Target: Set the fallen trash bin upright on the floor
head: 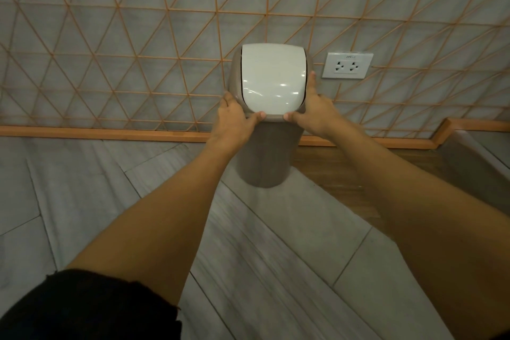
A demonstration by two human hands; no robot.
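A taupe trash bin (265, 159) with a glossy white swing lid (273, 80) stands upright with its base on the grey tiled floor (289, 243), close to the wall. My left hand (234, 116) grips the lid rim on the left, thumb on the front edge. On the right side my right hand (314, 110) holds the rim, fingers along the side and thumb at the front. Both arms reach forward from the bottom of the view.
The wall behind carries a grey panel with an orange triangular lattice (138, 50) and an orange baseboard (96, 134). A white double power socket (347, 65) sits just right of the bin. A raised ledge (474, 163) with orange trim stands at the right.
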